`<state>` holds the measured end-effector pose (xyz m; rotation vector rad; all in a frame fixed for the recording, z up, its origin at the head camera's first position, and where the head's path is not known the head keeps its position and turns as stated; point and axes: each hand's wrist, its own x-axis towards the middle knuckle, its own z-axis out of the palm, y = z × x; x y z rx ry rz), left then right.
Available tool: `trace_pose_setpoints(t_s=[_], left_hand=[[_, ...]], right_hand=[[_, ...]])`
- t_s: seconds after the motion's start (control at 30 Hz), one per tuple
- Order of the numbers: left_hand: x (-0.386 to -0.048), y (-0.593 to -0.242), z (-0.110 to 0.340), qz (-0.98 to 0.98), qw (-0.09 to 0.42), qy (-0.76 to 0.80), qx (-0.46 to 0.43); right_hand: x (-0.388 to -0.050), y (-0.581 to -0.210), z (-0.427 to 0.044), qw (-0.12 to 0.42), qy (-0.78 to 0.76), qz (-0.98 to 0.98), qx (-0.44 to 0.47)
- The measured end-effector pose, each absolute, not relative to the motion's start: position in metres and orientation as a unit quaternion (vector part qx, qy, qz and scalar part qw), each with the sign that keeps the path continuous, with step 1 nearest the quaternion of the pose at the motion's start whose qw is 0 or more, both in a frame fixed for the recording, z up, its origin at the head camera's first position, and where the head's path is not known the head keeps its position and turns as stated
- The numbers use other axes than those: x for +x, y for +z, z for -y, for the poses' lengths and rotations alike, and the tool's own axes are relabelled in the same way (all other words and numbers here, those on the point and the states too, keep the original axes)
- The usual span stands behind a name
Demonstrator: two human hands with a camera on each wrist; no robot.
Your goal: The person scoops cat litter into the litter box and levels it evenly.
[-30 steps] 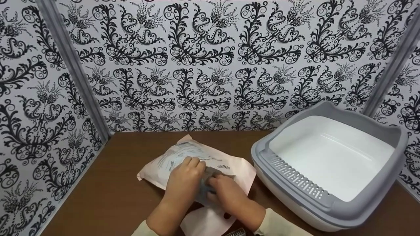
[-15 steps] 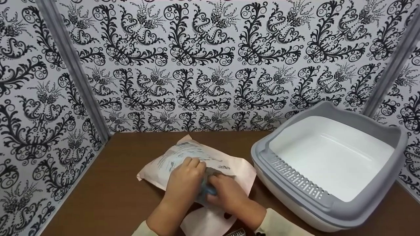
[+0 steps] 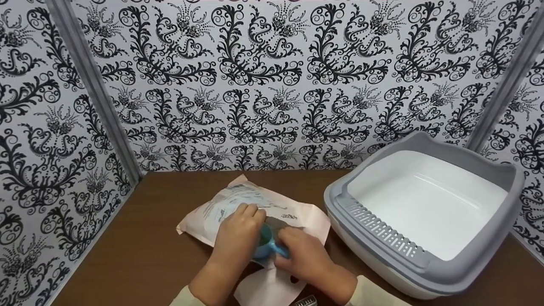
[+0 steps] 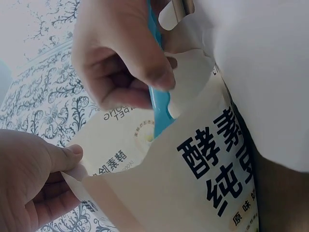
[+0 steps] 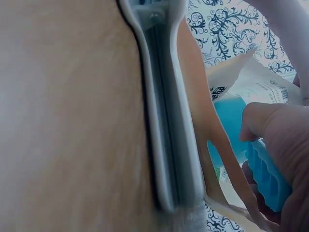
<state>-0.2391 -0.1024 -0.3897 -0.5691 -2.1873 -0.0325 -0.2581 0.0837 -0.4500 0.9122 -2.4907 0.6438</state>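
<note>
A blue scoop (image 3: pixel 264 250) with a round cup sits at the open mouth of a pale printed bag (image 3: pixel 297 210) in the head view. My right hand (image 3: pixel 304 255) grips its handle, ridged in the right wrist view, where the blue handle (image 5: pixel 268 176) shows beneath my thumb. In the left wrist view the scoop (image 4: pixel 161 106) reaches down into the bag (image 4: pixel 193 188), and its lower end is hidden. My left hand (image 3: pixel 238 233) pinches the bag's edge, thumb on top, as the left hand (image 4: pixel 36 174) shows in the left wrist view.
A grey-rimmed white litter box (image 3: pixel 425 204) stands to the right on the brown table (image 3: pixel 140 238). At the bottom edge lies a grey slotted tool (image 3: pixel 307 301), partly out of view. Patterned walls (image 3: pixel 272 76) close off the back and left.
The blue scoop has come up into sight at the bag's mouth as my right hand moved slightly right and toward me. My left hand has stayed in place.
</note>
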Motion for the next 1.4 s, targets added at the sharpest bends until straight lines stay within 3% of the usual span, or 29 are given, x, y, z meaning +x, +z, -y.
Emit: trace_pose_setpoints(t_s=[0.43,1.0,1.4], left_hand=[[-0.238,-0.388,0.103,0.881,0.412,-0.03,-0.229],[-0.239,-0.391,0.103,0.881,0.414,-0.036,-0.228],[-0.24,-0.392,0.102,0.873,0.43,-0.037,-0.228]], right_hand=[[-0.238,-0.445,-0.111,0.218,0.25,0.888,0.319],[-0.214,-0.447,-0.155,0.341,0.251,0.83,0.363],[-0.204,-0.451,-0.176,0.345,0.276,0.805,0.395]])
